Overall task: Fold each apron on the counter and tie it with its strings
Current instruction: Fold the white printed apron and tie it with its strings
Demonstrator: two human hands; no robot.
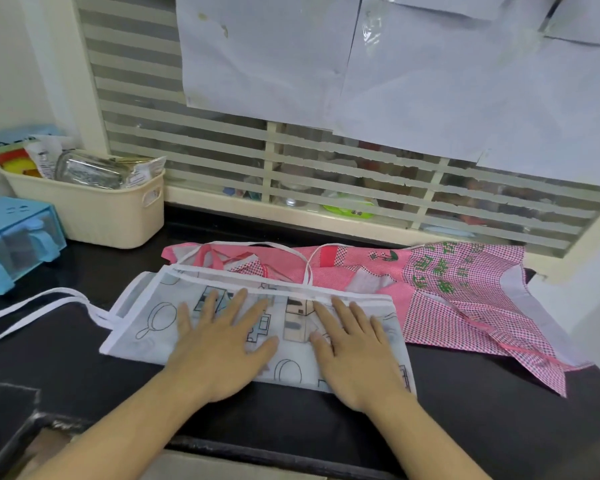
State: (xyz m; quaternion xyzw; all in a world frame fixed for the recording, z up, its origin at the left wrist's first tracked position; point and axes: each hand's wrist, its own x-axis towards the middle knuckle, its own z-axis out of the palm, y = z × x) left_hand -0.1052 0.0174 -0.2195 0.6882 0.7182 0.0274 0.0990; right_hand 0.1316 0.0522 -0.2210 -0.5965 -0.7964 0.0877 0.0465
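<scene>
Head view: the white apron [142, 323] lies part-folded on the black counter [465, 403], near its front edge; the left hand [219, 344] and right hand [354, 351] press flat on it, fingers straight and spread, gripping nothing; its strings [35, 306] trail off to the left; a pink apron [465, 306] lies unfolded behind and to the right, partly under the white one. The step looks like smoothing the fold; best to sweep outward from the middle, keep the edges lined up, and leave the strings free for tying; a basket [111, 216] stands at back left.
</scene>
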